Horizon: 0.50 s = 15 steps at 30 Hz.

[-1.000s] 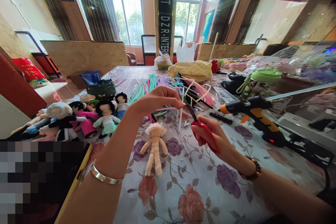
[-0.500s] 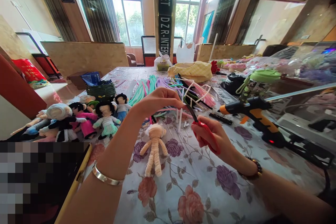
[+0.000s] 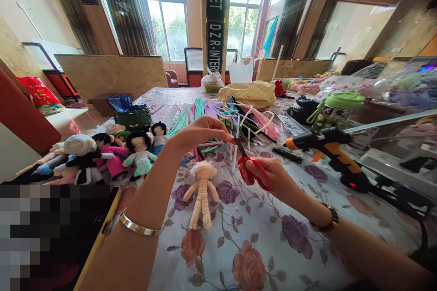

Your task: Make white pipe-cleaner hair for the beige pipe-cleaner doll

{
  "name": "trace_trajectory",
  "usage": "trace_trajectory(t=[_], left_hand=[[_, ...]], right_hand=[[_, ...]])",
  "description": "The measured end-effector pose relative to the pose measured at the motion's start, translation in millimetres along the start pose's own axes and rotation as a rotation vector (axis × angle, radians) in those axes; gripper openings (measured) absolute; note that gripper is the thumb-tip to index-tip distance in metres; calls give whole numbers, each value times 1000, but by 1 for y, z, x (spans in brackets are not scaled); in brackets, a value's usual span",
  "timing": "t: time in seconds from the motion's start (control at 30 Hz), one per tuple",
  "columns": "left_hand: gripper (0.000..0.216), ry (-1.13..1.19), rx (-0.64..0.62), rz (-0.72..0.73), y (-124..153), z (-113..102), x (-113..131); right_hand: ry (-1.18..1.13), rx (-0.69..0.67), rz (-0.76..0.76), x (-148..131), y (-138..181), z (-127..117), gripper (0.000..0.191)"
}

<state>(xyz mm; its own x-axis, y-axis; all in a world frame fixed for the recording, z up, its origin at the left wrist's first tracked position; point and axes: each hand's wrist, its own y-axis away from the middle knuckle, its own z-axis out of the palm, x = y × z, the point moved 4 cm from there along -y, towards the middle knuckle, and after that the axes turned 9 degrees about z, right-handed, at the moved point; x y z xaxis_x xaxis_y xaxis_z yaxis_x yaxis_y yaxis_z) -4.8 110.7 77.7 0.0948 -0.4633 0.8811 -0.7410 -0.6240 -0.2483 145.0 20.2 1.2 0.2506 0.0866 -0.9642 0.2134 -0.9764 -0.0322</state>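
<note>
Currently, right hand [image 3: 277, 176] grips red-handled scissors [image 3: 244, 160], tips at left hand [image 3: 212, 130]; left fingertips pressed together, held item unclear. Cream doll [image 3: 202, 191] lies left of scissors.

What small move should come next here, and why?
Probably ease the red scissors slightly away from the fingertips of the left hand before any snip: the right hand grips the handles, and the dark blades reach right up to those fingertips. What they pinch is too small to tell.
</note>
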Motion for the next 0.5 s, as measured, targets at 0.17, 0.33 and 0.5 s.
trace_trajectory(t=[0.17, 0.33, 0.5], left_hand=[[12, -34, 0, -44, 0, -1, -7], [14, -29, -26, -44, -1, 0, -11], [13, 1, -16, -30, -1, -1, -14]], right_hand=[[-18, -138, 99, 7, -4, 3, 45], [-21, -227, 173, 3, -4, -2, 46], [0, -310, 208, -4, -7, -6, 42]])
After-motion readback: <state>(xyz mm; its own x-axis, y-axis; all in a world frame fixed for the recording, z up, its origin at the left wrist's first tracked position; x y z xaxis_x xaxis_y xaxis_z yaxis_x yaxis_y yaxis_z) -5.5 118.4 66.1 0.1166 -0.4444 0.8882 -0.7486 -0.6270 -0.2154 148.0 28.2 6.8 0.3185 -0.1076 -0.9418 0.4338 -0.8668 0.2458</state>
